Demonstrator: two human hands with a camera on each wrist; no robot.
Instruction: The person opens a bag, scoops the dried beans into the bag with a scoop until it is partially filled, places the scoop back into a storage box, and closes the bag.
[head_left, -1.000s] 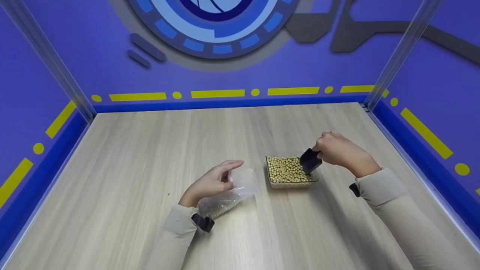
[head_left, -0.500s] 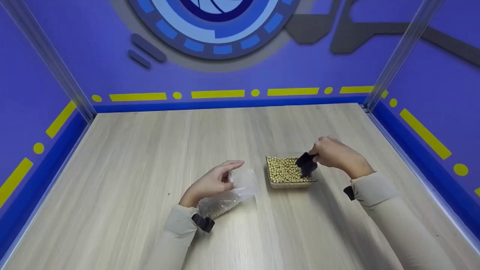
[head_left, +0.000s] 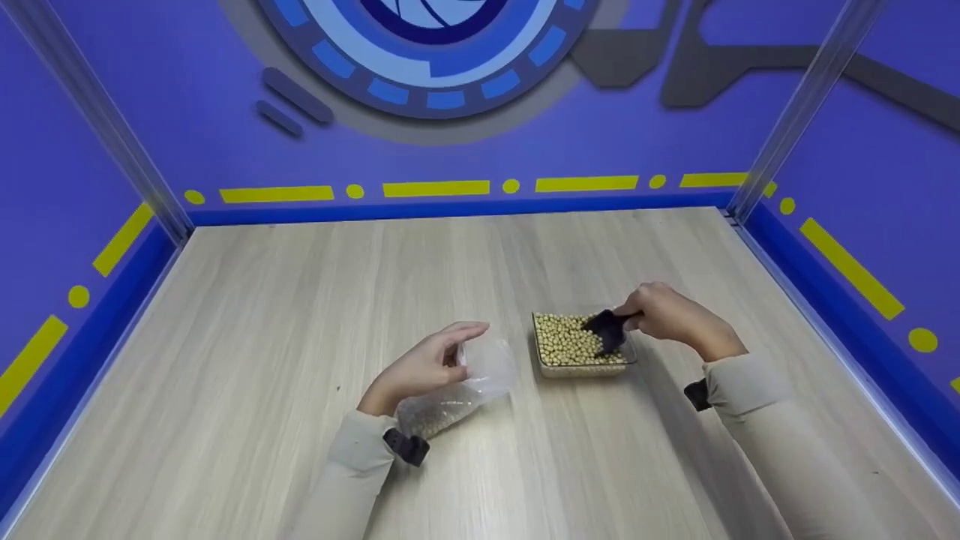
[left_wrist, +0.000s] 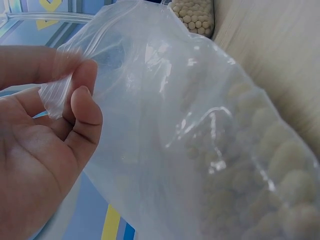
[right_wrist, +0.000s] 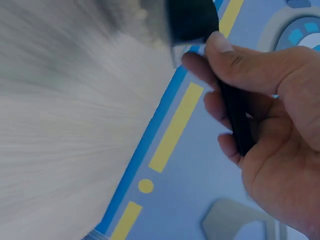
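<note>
My left hand [head_left: 424,366] pinches the upper edge of a clear zip bag [left_wrist: 135,115], its fingers and thumb closed on the plastic. Pale round beans [left_wrist: 295,190] lie in the bag's lower part. To its right on the table stands a clear rectangular container [head_left: 581,370] filled with yellowish soybeans [head_left: 562,337]. My right hand [head_left: 671,319] grips the handle of a small black scoop [head_left: 609,330]. The scoop's blade dips into the beans at the container's right side. In the right wrist view, the fingers wrap the scoop's handle [right_wrist: 235,115], while the blade is partly cut off at the top.
The wood-grain table [head_left: 300,300] is bounded by blue-purple panels [head_left: 450,165] at the back and sides. Each wrist wears a black camera. A tiny dark speck lies on the table left of my left hand.
My right hand has come down and slightly left, tilting the scoop and pushing its blade further into the beans. The left hand and bag stay put.
</note>
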